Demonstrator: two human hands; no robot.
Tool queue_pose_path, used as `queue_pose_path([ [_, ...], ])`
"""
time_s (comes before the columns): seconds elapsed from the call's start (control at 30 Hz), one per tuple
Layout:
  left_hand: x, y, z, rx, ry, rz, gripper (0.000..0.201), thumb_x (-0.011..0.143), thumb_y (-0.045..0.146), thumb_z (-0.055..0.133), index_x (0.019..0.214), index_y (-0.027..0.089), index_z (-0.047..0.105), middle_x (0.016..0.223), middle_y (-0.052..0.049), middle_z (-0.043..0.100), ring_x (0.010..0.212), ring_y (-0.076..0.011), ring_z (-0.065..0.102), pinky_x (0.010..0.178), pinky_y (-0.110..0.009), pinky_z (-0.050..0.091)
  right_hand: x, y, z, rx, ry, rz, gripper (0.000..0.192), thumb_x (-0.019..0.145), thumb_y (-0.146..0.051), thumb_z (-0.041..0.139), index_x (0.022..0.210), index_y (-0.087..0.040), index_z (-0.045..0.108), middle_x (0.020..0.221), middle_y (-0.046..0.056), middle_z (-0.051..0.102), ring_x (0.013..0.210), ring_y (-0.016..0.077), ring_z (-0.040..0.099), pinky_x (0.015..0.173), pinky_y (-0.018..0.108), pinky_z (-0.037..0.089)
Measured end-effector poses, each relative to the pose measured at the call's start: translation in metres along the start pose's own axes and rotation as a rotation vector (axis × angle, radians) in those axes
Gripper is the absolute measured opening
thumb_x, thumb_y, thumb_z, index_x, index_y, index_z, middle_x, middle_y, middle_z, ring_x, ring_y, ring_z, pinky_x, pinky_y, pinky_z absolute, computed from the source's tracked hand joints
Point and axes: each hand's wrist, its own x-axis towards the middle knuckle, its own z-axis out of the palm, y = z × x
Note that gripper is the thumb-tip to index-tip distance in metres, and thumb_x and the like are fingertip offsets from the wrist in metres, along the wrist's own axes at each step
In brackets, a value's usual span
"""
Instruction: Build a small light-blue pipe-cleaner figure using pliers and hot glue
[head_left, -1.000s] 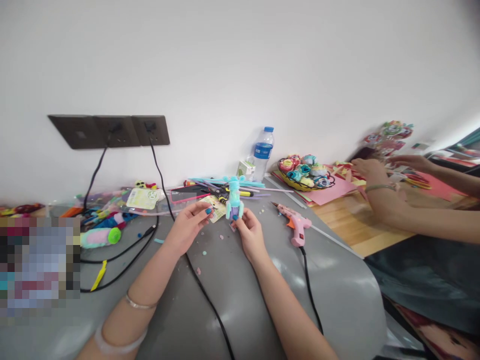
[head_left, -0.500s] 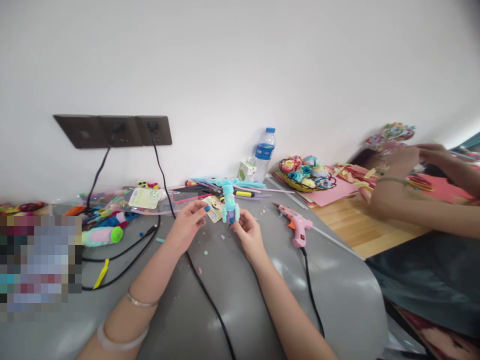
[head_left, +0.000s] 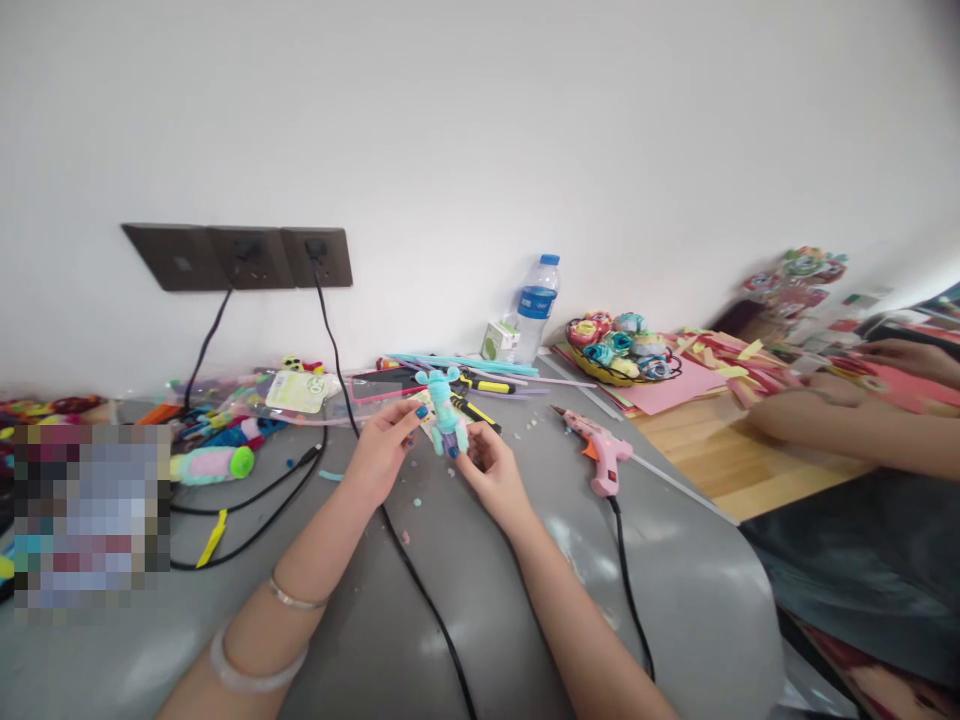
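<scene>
A small turquoise fuzzy figure [head_left: 444, 407] with round ears and a purple base stands tilted to the left above the grey table cover [head_left: 465, 580]. My right hand [head_left: 489, 473] pinches its lower end from below. My left hand [head_left: 384, 447] sits just to its left, with fingertips curled toward the figure's body; I cannot tell if they touch it. Small coloured crumbs lie on the cover under both hands.
A pink glue gun [head_left: 601, 452] with a black cord lies right of my hands. Pipe cleaners, scissors and packets [head_left: 300, 392] clutter the back. A water bottle [head_left: 537, 305], a basket of paper flowers [head_left: 621, 343] and another person's arms [head_left: 840, 420] are at the right.
The figure has come down and leaned over to the left, closer to my left hand. The other person's hands have dropped from the flower stand to the paper on the wooden table.
</scene>
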Motion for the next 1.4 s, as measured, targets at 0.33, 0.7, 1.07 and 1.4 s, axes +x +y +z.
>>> queue_pose_path([
  [0.33, 0.0, -0.006, 0.0, -0.067, -0.076, -0.042, 0.032, 0.049, 0.026, 0.094, 0.071, 0.016, 0.074, 0.065, 0.003, 0.064, 0.057, -0.006, 0.049, 0.055, -0.019, 0.036, -0.001, -0.005, -0.001, -0.046, -0.038, -0.008, 0.011, 0.081, -0.022, 0.062, 0.092, -0.022, 0.059, 0.069, -0.003, 0.057, 0.061, 0.0139, 0.051, 0.061, 0.027, 0.041],
  [0.7, 0.0, -0.012, 0.0, -0.025, -0.088, 0.01, 0.032, 0.053, 0.031, 0.092, 0.072, 0.017, 0.07, 0.068, 0.004, 0.062, 0.058, -0.0069, 0.049, 0.053, -0.019, 0.037, -0.002, -0.004, 0.0, -0.09, -0.038, -0.022, 0.011, 0.081, -0.022, 0.062, 0.09, -0.021, 0.057, 0.074, -0.002, 0.054, 0.063, 0.0129, 0.047, 0.062, 0.026, 0.04],
  [1.07, 0.0, -0.013, 0.0, 0.051, -0.048, 0.062, 0.029, 0.059, 0.031, 0.087, 0.075, 0.017, 0.066, 0.068, 0.004, 0.06, 0.057, -0.0074, 0.047, 0.052, -0.02, 0.034, -0.002, -0.006, 0.0, -0.106, -0.032, -0.033, 0.011, 0.08, -0.021, 0.063, 0.09, -0.021, 0.059, 0.076, -0.002, 0.056, 0.064, 0.0139, 0.048, 0.063, 0.027, 0.04],
  [1.4, -0.004, -0.008, 0.005, 0.064, -0.057, 0.135, 0.029, 0.059, 0.025, 0.079, 0.073, 0.019, 0.056, 0.071, 0.005, 0.056, 0.06, -0.0082, 0.047, 0.056, -0.021, 0.035, -0.002, -0.005, 0.001, -0.094, -0.019, -0.039, 0.012, 0.079, -0.021, 0.062, 0.09, -0.022, 0.059, 0.075, -0.002, 0.055, 0.064, 0.0138, 0.048, 0.062, 0.027, 0.04],
])
